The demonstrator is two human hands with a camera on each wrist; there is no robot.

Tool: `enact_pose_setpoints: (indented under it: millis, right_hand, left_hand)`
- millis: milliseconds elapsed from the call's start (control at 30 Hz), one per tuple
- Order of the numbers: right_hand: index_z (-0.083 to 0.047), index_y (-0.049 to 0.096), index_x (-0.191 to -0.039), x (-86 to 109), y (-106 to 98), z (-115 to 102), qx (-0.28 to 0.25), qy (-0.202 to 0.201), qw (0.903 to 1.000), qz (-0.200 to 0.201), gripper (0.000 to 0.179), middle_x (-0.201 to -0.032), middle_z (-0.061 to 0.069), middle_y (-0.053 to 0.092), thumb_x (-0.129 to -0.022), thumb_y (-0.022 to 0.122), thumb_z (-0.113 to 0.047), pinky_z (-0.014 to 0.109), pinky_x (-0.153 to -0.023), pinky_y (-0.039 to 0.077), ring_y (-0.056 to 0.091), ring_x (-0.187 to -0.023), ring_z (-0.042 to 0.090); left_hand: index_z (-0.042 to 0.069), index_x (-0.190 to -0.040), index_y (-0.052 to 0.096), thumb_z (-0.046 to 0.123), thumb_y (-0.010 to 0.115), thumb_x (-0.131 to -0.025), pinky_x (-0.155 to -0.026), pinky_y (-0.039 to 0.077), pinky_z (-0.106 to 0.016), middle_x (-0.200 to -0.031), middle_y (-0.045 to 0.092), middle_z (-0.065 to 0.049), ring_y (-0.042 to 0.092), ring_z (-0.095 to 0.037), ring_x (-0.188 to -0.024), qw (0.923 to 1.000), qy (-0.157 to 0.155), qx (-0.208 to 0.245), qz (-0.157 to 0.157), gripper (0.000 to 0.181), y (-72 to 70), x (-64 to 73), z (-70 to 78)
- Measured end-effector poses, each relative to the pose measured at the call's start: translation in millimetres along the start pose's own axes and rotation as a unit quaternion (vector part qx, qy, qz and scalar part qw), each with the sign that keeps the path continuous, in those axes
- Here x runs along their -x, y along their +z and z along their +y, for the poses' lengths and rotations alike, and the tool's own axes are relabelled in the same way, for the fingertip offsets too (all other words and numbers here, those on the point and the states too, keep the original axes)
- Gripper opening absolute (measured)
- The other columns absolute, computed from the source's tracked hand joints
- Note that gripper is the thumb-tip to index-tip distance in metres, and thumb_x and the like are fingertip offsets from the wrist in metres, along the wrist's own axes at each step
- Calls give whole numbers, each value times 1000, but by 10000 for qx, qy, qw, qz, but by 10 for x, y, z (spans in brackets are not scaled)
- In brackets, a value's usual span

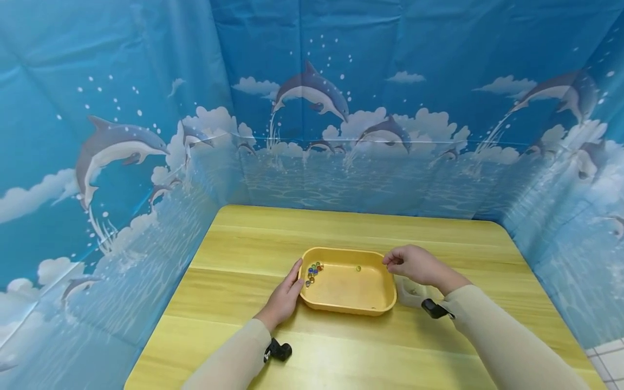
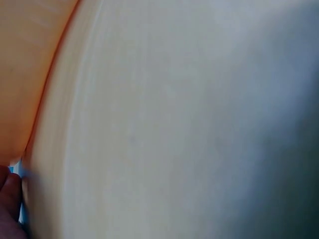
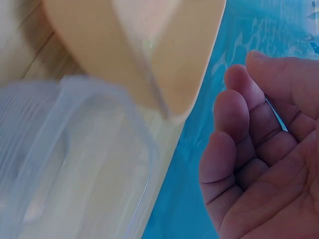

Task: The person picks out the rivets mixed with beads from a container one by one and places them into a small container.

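A yellow plastic tray [image 1: 348, 311] sits on the table. Several coloured glass marbles [image 1: 313, 272] cluster at its left end, and a single yellowish marble [image 1: 358, 268] lies toward its back right. At the tray's left end, my left hand [image 1: 285, 295] holds the rim; the left wrist view catches only some fingers [image 2: 10, 194] by the orange-looking wall. Above the tray's right rim is my right hand [image 1: 416, 265], fingers curled and thumb against the index finger [image 3: 239, 79], with nothing visible between them. Below that hand stands a clear plastic container [image 3: 104, 149], partly hidden in the head view.
The wood-patterned table [image 1: 263, 227] has rounded back corners. Blue dolphin-print sheeting [image 1: 351, 179] surrounds its back and sides. Each wrist wears a small black camera, one of them on the right wrist [image 1: 434, 309]. White tiles [image 1: 609, 357] show at the lower right.
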State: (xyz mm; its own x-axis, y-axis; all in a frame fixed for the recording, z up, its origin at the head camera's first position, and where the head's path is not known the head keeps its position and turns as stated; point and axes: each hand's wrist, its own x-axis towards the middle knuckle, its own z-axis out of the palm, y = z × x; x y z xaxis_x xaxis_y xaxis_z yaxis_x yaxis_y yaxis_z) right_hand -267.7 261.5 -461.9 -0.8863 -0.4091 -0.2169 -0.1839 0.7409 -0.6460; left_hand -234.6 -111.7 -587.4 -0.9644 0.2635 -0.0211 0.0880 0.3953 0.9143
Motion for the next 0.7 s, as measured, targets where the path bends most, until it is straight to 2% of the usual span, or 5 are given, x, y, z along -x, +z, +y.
enact_pose_setpoints:
  millis: [233, 333, 500, 700]
  right_hand:
    - [-10, 75, -120, -212, 136, -148, -61, -68, 9999, -43, 19, -113, 5, 76, -103, 68, -14, 39, -87, 61, 69, -100, 16]
    - [-9, 75, -121, -299, 209, -221, -101, -152, 9998, -84, 20, -116, 8, 77, -103, 68, -15, 39, -87, 61, 70, -102, 16]
    - [-8, 76, -122, -423, 353, -343, -203, -221, 9994, -192, 21, -118, 11, 76, -103, 68, -12, 39, -87, 61, 70, -101, 16]
    - [-10, 77, -120, -543, 506, -466, -210, -423, 9985, -288, 20, -115, 8, 77, -102, 69, -11, 38, -89, 62, 72, -101, 15]
  left_hand:
    - [34, -171, 16, 35, 36, -116, -133, 19, -52, -176, 20, 3, 22, -28, -163, 10000, -65, -54, -5, 58, -13, 1, 39]
    - [33, -171, 16, 34, 36, -116, -134, 19, -51, -176, 19, 4, 21, -27, -163, 10000, -49, -23, -20, 58, -20, -10, 60]
    - [32, -171, 16, 32, 36, -116, -134, 18, -51, -176, 19, 4, 21, -28, -163, 10000, -45, 34, -36, 58, -17, -16, 45]
    - [36, -170, 15, 33, 36, -116, -133, 18, -54, -176, 20, 3, 21, -30, -163, 9999, -64, 79, -29, 58, 0, -15, -11]
